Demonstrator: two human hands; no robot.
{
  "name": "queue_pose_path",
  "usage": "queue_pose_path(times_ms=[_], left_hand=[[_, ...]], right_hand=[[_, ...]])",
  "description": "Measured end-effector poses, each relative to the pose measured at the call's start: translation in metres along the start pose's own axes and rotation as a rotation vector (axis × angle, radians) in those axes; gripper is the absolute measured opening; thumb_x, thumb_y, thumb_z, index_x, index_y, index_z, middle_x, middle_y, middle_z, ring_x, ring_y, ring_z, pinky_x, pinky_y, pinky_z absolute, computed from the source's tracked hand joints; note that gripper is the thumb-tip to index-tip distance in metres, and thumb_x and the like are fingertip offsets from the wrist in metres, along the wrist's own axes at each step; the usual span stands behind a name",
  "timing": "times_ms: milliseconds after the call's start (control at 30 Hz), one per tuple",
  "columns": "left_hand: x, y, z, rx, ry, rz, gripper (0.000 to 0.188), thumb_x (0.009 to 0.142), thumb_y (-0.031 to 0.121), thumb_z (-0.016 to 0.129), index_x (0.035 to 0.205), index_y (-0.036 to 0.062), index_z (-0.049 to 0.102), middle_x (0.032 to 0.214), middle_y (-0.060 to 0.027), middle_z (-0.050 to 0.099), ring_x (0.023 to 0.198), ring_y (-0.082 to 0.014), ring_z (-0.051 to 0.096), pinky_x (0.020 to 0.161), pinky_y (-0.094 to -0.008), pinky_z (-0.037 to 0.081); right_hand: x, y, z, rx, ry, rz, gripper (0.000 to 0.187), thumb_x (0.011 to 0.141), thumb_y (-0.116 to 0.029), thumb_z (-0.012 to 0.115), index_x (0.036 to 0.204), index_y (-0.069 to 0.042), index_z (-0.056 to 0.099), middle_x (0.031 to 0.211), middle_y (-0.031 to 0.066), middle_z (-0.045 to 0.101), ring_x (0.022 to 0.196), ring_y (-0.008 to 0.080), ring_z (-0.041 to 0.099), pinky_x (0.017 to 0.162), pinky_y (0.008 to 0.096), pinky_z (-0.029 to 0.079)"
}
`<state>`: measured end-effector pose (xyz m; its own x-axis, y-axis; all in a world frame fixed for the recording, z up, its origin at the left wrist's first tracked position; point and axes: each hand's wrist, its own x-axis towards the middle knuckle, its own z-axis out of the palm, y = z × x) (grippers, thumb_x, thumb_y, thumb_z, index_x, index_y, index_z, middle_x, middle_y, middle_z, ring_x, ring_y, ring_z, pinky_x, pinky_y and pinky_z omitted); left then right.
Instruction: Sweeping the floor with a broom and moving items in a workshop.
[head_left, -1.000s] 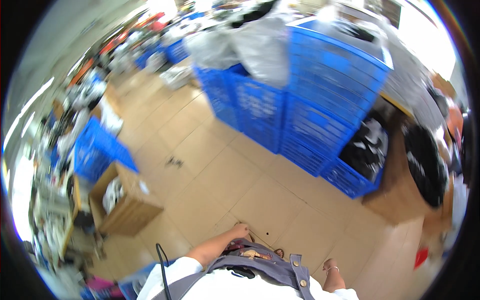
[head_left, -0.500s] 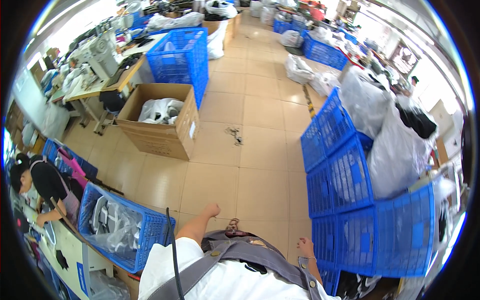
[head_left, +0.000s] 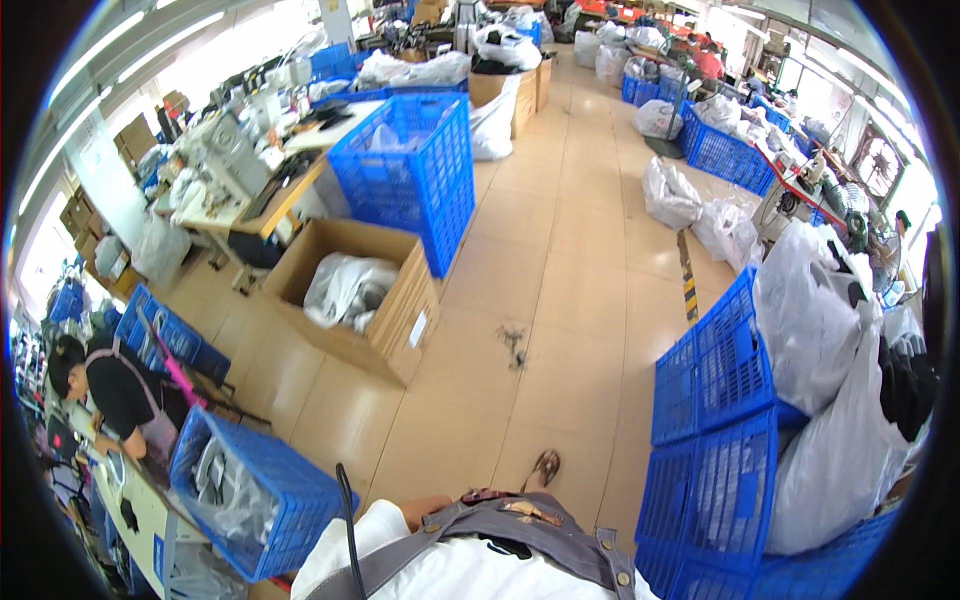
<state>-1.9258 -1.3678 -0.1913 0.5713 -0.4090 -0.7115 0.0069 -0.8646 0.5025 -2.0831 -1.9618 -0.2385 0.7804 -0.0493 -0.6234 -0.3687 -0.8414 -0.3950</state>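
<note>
Neither of my hands shows at this moment. A short piece of my left forearm (head_left: 424,510) comes out from the white sleeve (head_left: 365,535), and the hand beyond it is hidden behind the grey apron (head_left: 490,525). My right arm is out of sight. Ahead of the apron, one foot in a brown sandal (head_left: 546,466) stands on the tan tiled floor (head_left: 470,420). Nearest on my left is a blue plastic crate (head_left: 300,510) with grey and white pieces in clear plastic. Stacked blue crates (head_left: 715,480) rise close on my right.
An open cardboard box (head_left: 400,330) holding a white bag and a tall blue crate (head_left: 455,190) edge the aisle's left side. White bags (head_left: 820,310) bulge over the right crates. A co-worker (head_left: 125,390) bends over a table at left. Dark scraps (head_left: 513,347) lie ahead.
My view has tipped up and moved forward along the aisle. Both hands, seen before at the apron's sides, have dropped out of sight. A sandalled foot has come forward.
</note>
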Motion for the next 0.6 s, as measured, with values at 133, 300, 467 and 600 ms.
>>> queue_pose_path(times_ms=[133, 300, 467, 600], left_hand=[[0.073, 0.075, -0.087, 0.013, -0.025, -0.219, 0.020, 0.067, 0.017, 0.047, 0.068, 0.0037, 0.062, 0.066, -0.0140, 0.060, 0.054, -0.0252, 0.057, 0.055, -0.0371, 0.045], [0.149, 0.174, -0.271, -0.262, 0.537, -0.165, 0.029, 0.073, 0.025, 0.045, 0.081, -0.0001, 0.057, 0.074, -0.0193, 0.058, 0.072, -0.0320, 0.057, 0.065, -0.0393, 0.044], [0.193, 0.232, -0.375, -0.640, 0.543, 0.102, 0.016, 0.078, 0.017, 0.048, 0.080, 0.0033, 0.055, 0.069, -0.0081, 0.058, 0.054, -0.0142, 0.053, 0.050, -0.0269, 0.044], [0.239, 0.153, -0.371, -0.378, 0.430, 0.006, 0.026, 0.077, 0.022, 0.045, 0.083, -0.0002, 0.056, 0.073, -0.0141, 0.059, 0.067, -0.0266, 0.057, 0.059, -0.0336, 0.044]], right_hand=[[0.088, -0.062, -0.088, -0.044, 0.019, -0.023, 0.023, 0.068, -0.020, 0.051, 0.082, -0.005, 0.062, 0.078, 0.0163, 0.060, 0.072, 0.0284, 0.059, 0.065, 0.0340, 0.046], [0.195, -0.165, -0.233, -0.352, -0.020, -0.064, 0.024, 0.069, -0.017, 0.050, 0.084, -0.003, 0.061, 0.081, 0.0175, 0.059, 0.077, 0.0287, 0.058, 0.069, 0.0332, 0.045], [0.338, -0.255, -0.369, -0.023, 0.326, -0.232, 0.020, 0.068, -0.008, 0.046, 0.079, 0.002, 0.060, 0.062, 0.0151, 0.059, 0.056, 0.0214, 0.060, 0.056, 0.0309, 0.048], [0.409, -0.323, -0.412, 0.125, 0.339, -0.293, 0.022, 0.071, -0.005, 0.046, 0.088, 0.004, 0.056, 0.066, 0.0136, 0.060, 0.055, 0.0194, 0.060, 0.053, 0.0287, 0.048]])
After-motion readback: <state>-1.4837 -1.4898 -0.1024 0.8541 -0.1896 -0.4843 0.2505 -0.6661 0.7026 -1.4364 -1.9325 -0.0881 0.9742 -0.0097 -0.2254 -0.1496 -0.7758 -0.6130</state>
